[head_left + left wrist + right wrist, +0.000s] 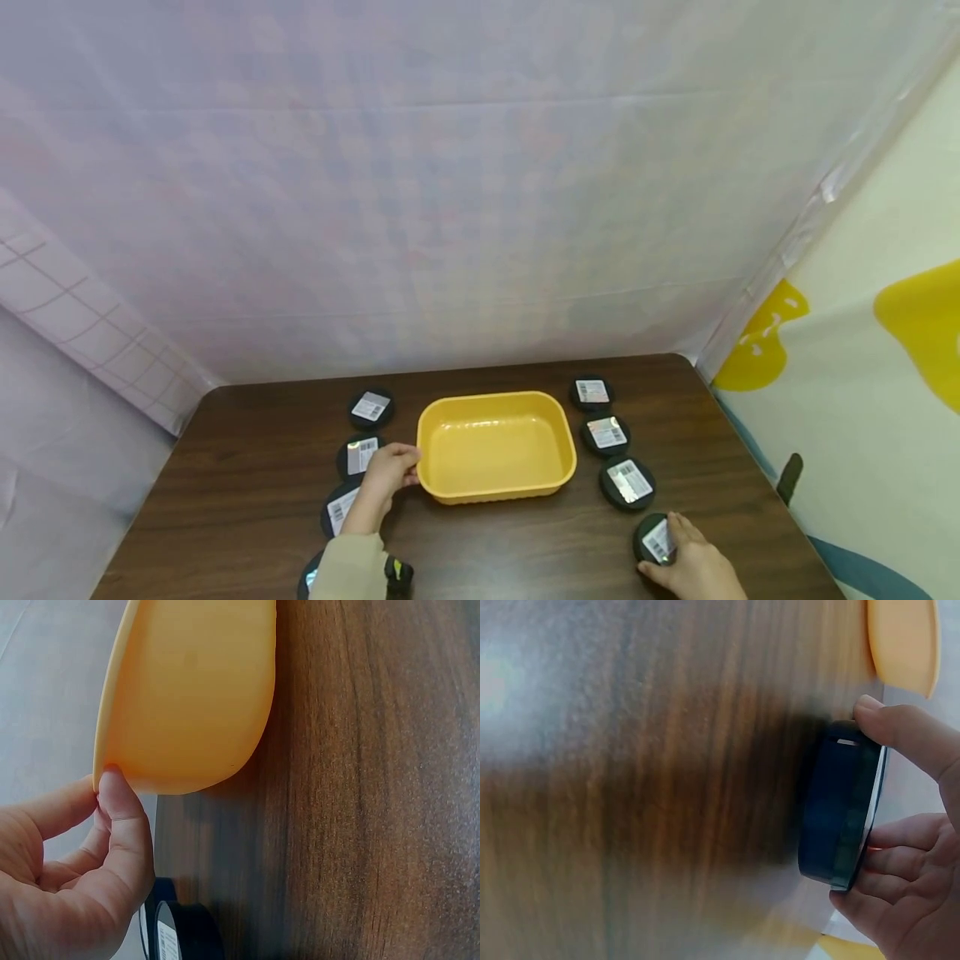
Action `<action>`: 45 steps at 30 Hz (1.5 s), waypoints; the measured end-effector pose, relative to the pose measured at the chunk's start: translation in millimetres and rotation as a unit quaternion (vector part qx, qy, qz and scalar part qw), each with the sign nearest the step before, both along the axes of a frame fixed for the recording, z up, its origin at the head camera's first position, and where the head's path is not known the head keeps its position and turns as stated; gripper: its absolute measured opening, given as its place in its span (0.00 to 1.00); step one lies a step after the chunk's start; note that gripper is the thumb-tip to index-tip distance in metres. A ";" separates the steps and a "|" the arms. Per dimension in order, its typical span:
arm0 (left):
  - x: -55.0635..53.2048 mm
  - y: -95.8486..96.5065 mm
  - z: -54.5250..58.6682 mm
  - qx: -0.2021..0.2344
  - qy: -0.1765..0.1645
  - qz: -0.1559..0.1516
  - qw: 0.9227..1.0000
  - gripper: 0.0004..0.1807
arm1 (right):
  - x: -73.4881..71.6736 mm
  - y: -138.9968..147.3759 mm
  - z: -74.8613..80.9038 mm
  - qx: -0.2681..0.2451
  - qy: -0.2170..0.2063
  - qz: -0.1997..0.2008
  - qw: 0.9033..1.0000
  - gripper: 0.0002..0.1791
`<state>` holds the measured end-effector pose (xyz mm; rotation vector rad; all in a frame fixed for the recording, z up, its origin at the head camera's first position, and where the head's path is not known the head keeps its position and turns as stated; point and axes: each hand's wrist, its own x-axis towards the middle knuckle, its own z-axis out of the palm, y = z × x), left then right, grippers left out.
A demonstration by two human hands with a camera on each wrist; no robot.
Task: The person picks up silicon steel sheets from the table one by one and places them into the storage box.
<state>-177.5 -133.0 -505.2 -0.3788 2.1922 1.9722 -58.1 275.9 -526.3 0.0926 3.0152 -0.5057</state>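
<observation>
A yellow plastic basin (495, 492) sits at the back middle of the wooden table. My left hand (387, 477) pinches its left rim between thumb and fingers; the left wrist view shows the thumb tip on the rim of the basin (202, 690). At the front right, my right hand (697, 562) grips a round black container (651, 540) with a white label on top. In the right wrist view, thumb and fingers lie on opposite sides of that black container (836, 806), close to the tabletop.
More labelled black containers stand in a column right of the basin, such as the nearest one (627, 483). Another column stands on the left, including the rearmost container (371, 408), with some partly hidden by my left arm. White cloth (450, 208) hangs behind the table (225, 500).
</observation>
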 end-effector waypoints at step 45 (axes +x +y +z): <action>-1.3 -1.0 -5.2 0.034 -0.001 0.002 0.999 0.12 | -76.1 -66.6 73.9 0.024 0.198 0.141 0.970 0.46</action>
